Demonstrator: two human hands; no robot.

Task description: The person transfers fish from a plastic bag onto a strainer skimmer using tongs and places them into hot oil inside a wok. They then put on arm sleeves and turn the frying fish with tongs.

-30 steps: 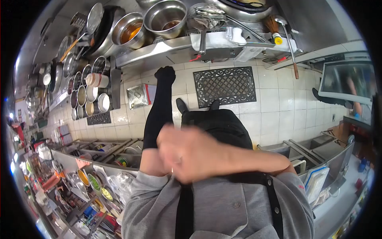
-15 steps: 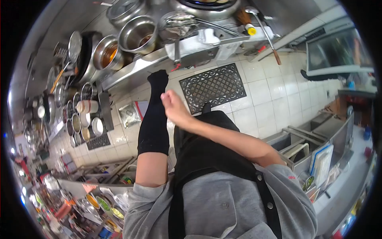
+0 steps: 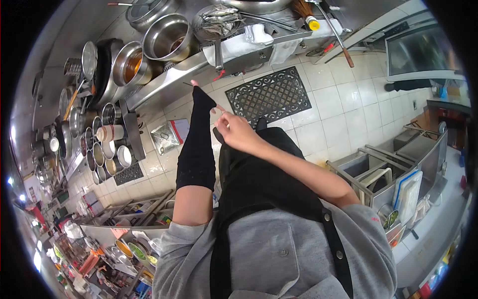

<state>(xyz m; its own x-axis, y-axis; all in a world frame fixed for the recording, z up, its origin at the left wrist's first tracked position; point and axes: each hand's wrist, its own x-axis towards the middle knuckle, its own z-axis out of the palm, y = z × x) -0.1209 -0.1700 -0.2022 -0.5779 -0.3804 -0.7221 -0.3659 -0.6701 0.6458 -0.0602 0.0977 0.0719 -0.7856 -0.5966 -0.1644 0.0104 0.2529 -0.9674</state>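
My left hand (image 3: 203,98) reaches forward inside a long black sleeve (image 3: 196,154) that covers the forearm and most of the hand. A fingertip pokes out at its far end, and the thumb stands apart to the right. A thin dark line shows beside that fingertip; whether the hand touches it I cannot tell. Close by, my right hand (image 3: 236,132) is bare, its thumb and fingers closed in a pinch beside the left thumb. What lies in the pinch, if anything, is hidden. A black apron (image 3: 269,179) is just below both hands.
Ahead runs a steel cooking counter (image 3: 174,79) with metal pots (image 3: 169,37), a strainer (image 3: 216,25) and a long-handled ladle (image 3: 336,37). A patterned black mat (image 3: 269,97) lies on the tiled floor. Steel sinks (image 3: 356,167) stand right; small containers (image 3: 107,154) stand left.
A left fingertip and the thumb now show outside the black sleeve, where black covered them before. My right hand has moved slightly right and down, its fingers now pinched near the left thumb.
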